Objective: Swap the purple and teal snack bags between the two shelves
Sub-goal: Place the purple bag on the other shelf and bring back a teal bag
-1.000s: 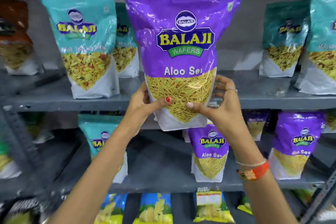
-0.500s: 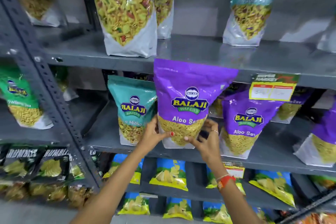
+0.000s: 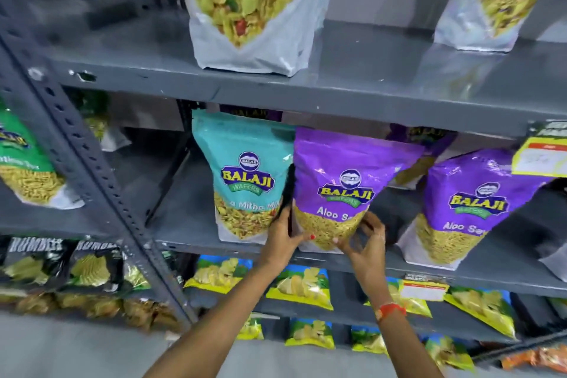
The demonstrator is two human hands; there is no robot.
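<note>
The gray metal rack (image 3: 92,169) carries two shelves of concern: the upper shelf (image 3: 337,83), above the grip, holds teal bags of which only the lower parts show, and the lower shelf (image 3: 190,233), at grip level, holds the rest. The purple bag (image 3: 340,181) stands upright at the front edge of the lower shelf, its long axis vertical and rising straight up from the grip. The teal bag (image 3: 242,175) stands upright just beside it, on the left-hand side of the grip, its right edge touching or slightly overlapped by the purple bag. A second purple bag (image 3: 472,205) leans well off to the right-hand side. The left hand (image 3: 283,235) clasps the lower left corner of the purple bag, thumb across the front. The right hand (image 3: 365,239) cups the lower right corner, fingers curled loosely on the bag's base. Both hands therefore hold the purple bag at its bottom. The left hand is the nearer to the teal bag, nearly against its lower right corner; judged from this, a short sideways shift of that hand reaches it.
</note>
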